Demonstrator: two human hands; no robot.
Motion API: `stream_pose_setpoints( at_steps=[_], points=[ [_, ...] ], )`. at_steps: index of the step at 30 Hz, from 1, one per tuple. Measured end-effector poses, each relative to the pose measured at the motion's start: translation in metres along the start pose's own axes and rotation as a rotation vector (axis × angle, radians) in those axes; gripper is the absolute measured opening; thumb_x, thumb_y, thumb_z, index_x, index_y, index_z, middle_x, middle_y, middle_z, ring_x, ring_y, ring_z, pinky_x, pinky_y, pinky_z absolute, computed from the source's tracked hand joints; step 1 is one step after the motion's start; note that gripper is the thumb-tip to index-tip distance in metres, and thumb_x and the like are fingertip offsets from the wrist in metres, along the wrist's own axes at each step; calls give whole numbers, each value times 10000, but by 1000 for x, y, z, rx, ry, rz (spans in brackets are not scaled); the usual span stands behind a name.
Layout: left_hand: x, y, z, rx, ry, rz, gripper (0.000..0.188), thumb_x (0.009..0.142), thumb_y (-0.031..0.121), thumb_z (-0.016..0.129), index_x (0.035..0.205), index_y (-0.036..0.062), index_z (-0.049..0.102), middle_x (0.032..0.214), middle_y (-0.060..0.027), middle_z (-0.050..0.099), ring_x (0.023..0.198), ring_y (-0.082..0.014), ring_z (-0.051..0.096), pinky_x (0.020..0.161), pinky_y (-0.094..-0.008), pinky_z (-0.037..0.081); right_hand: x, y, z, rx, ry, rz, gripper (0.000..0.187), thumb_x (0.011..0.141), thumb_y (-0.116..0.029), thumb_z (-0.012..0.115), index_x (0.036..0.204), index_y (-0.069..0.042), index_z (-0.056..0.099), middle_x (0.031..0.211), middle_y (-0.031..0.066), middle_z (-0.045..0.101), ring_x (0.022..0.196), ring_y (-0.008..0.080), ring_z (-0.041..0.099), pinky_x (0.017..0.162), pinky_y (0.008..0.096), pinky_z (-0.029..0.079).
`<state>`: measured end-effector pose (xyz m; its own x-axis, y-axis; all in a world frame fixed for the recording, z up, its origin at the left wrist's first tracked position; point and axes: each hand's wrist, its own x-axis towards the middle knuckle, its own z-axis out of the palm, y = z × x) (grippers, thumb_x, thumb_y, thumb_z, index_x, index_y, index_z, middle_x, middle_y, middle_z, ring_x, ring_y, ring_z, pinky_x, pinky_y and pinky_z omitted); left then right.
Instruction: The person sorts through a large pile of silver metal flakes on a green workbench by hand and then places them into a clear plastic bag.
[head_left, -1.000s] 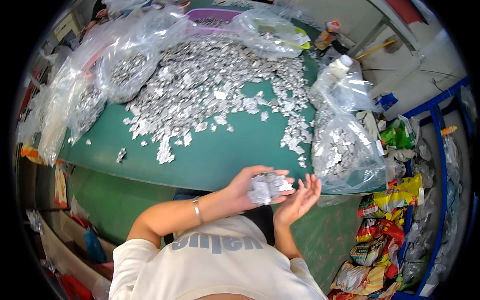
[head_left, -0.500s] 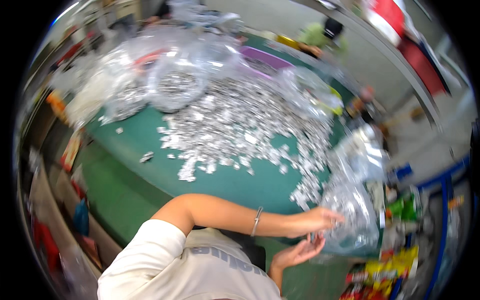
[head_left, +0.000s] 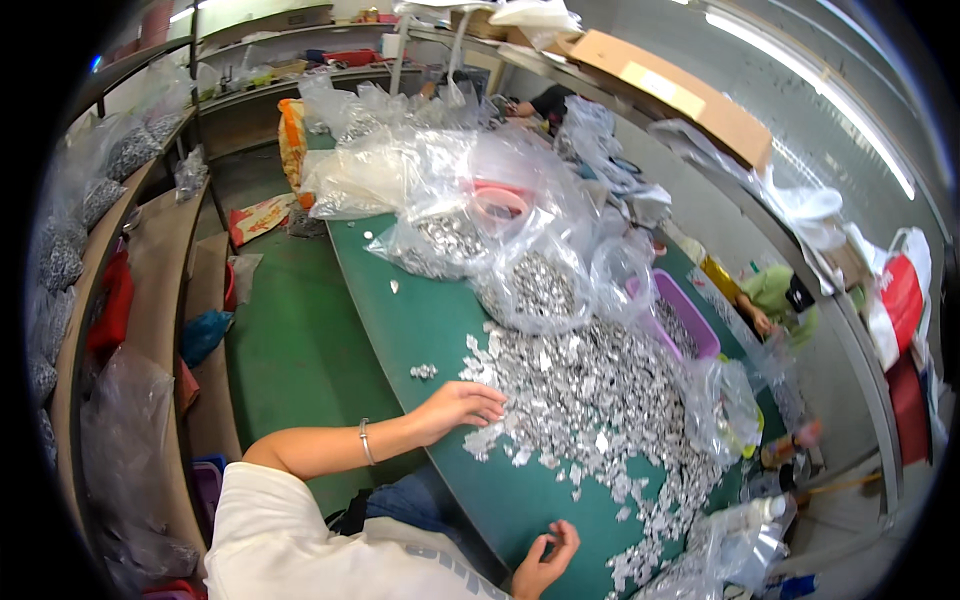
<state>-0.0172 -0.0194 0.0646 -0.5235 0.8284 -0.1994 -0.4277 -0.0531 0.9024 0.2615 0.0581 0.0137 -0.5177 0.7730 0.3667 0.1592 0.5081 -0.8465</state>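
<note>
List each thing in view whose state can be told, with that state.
Left hand: fingers loosely bent, at the silver pieces' edge; palm hidden
Right hand: fingers curled, nothing visible in it
Silver pieces: mostly heaped loose on the green table
Purple tub: uncovered, pieces inside
Tube light: lit

A long brown cardboard box lies along the upper right, below and left of a glowing white tube light; farther right hangs a red-and-white bag. At left, a crumpled blue plastic bag rests by brown wooden shelves, and a flat red-and-cream package lies on the green floor near an orange-and-white sack
</note>
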Motion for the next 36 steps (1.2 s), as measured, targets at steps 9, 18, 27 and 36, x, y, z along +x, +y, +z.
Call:
stream_pose_setpoints(
  at_steps=[9,18,27,36],
  points=[
    [95,90,-121,348,357,503,208,905,44,483,1083,3,584,954,-61,629,874,-130,604,754,-263,496,24,13,47,-229,34,-137,272,802,-51,594,1071,-9,591,1083,177,545,982,326,525,881,411,421],
    [315,229,-240,1656,533,687,249,742,-2,533,962,-9,650,1060,-137,617,945,-343,594,803,-417,494,28,66,36,-493,16,-254,328,726,-126,661,1052,-96,629,981,142,608,914,344,565,820,438,432],
    [452,221,-249,1997,554,138,292,834,122,503,1086,68,639,1358,-100,450,1285,-385,345,974,-635,287,24,95,31,-538,-93,-93,315,715,-118,664,1029,-101,638,973,139,609,903,339,567,807,431,439],
    [480,219,-268,1858,688,220,348,798,65,494,1131,39,593,1235,-109,525,1158,-297,488,971,-610,310,8,110,26,-533,-172,8,303,705,-110,667,1007,-105,647,964,136,610,891,334,569,793,425,446]
  ],
)
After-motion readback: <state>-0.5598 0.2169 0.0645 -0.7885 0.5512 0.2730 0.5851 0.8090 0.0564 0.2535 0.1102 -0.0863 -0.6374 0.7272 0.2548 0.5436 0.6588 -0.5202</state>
